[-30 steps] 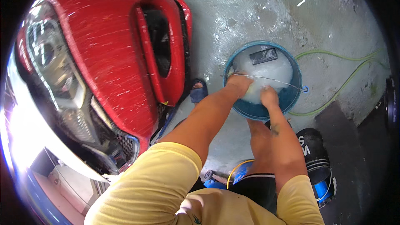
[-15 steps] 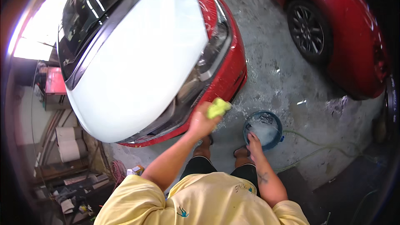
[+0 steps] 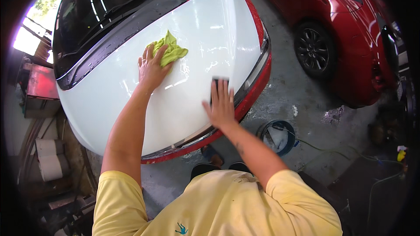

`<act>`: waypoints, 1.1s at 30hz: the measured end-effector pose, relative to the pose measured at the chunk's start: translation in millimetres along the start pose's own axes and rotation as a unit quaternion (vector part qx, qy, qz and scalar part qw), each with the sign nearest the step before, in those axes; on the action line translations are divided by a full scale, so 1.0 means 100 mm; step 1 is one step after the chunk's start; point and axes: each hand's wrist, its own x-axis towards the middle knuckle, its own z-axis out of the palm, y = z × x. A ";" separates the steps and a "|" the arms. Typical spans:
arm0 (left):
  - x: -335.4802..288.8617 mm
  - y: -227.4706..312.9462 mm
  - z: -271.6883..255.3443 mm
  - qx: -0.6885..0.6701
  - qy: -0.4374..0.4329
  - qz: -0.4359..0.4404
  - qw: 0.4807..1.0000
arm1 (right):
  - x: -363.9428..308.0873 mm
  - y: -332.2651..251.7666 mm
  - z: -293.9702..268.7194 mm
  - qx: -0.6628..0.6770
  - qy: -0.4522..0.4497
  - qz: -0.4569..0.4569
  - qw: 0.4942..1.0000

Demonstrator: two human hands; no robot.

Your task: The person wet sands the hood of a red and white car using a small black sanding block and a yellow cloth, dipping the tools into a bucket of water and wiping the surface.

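Observation:
A crumpled yellow-green cloth (image 3: 173, 50) rests on the wet white hood (image 3: 192, 100) of a car. My left hand (image 3: 153, 67) presses on the cloth, fingers curled over its near side. Lower on the hood, near the front edge, my right hand (image 3: 221, 107) lies over a dark flat pad (image 3: 215, 88). Only the pad's upper and left edges show, and its underside is hidden. Both arms reach forward over the red front bumper (image 3: 258, 88).
On the wet floor to the right stands a blue bucket (image 3: 288, 142) of soapy water, with a thin hose (image 3: 326, 149) running from it. A second red car (image 3: 350, 57) is parked farther right. Shelves and a red-topped cabinet (image 3: 43, 81) line the left side.
My left hand has carried the cloth from beside the bumper up onto the hood. My right hand has left the bucket and now presses a dark pad on the hood.

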 end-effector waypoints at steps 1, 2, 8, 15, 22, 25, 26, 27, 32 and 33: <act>-0.03 -0.17 0.06 -0.034 -0.027 -0.006 0.999 | -0.34 -0.06 0.10 0.013 -0.015 0.002 1.000; -0.04 -0.20 0.12 -0.036 -0.016 0.006 0.999 | -0.51 -0.07 0.12 0.001 -0.031 0.004 1.000; 0.11 -0.16 0.22 -0.036 0.015 0.001 0.999 | 0.32 0.10 -0.20 -0.071 -0.058 -0.028 0.995; 0.16 -0.15 0.19 -0.065 0.022 0.003 0.998 | 1.98 0.63 -0.53 -0.168 -0.098 -0.016 0.981; 0.22 -0.15 0.14 -0.087 0.027 -0.004 0.996 | 3.65 1.02 -0.76 -0.257 -0.098 -0.019 0.961; 0.20 -0.17 0.21 -0.075 0.045 0.002 0.996 | 4.35 1.19 -0.86 -0.285 -0.107 -0.018 0.952; 0.18 -0.20 0.19 -0.069 0.048 0.002 0.996 | 4.58 1.22 -0.84 -0.282 -0.107 -0.020 0.953; 0.18 -0.22 0.20 -0.075 0.055 0.005 0.996 | 4.79 1.24 -0.86 -0.290 -0.100 -0.013 0.952; 0.25 -0.20 0.25 -0.096 0.079 0.014 0.992 | 5.33 1.48 -0.94 -0.266 -0.075 0.005 0.961; 0.23 -0.19 0.21 -0.101 0.073 0.013 0.992 | 5.18 1.50 -0.83 -0.266 -0.083 0.006 0.960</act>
